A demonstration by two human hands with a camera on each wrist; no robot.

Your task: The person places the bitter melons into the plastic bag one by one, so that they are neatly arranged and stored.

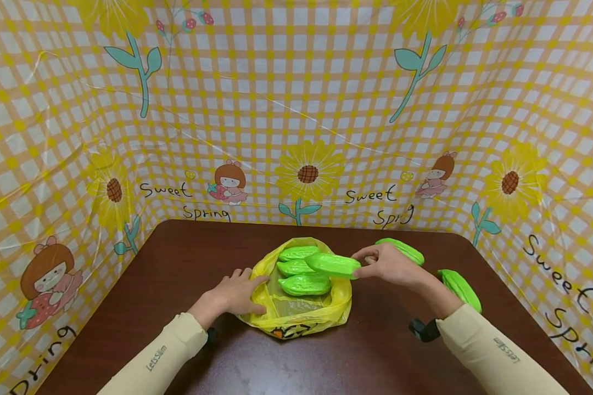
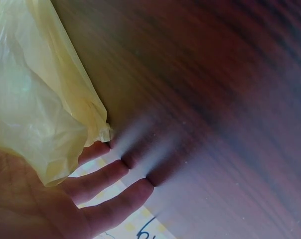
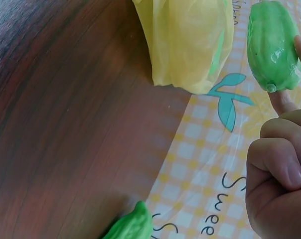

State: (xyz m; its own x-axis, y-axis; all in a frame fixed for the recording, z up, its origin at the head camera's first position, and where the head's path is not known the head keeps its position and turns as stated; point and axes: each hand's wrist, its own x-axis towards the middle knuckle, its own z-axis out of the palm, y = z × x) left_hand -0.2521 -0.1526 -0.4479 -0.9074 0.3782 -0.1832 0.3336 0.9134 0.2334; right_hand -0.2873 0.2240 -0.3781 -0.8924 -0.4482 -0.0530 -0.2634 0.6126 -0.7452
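My right hand [image 1: 387, 266] pinches one end of a bright green bitter melon [image 1: 333, 264] between thumb and index finger, its other fingers curled in. That bitter melon [image 3: 274, 45] is held above the right part of a yellow plastic bag [image 1: 308, 321]. Inside the bag, 3 more bitter melons [image 1: 303, 285] lie side by side. My left hand [image 1: 237, 293] rests against the bag's left side with its fingers spread. In the left wrist view, extended fingers [image 2: 115, 201] reach down to the table beside the bag's yellow film [image 2: 36, 99].
Two bitter melons lie on the dark wooden table [image 1: 178, 263] at the right: one at the back [image 1: 402, 250], partly behind my right hand, and one [image 1: 459, 289] beside my right forearm. A checked, flower-printed cloth [image 1: 296, 109] encloses the back and sides.
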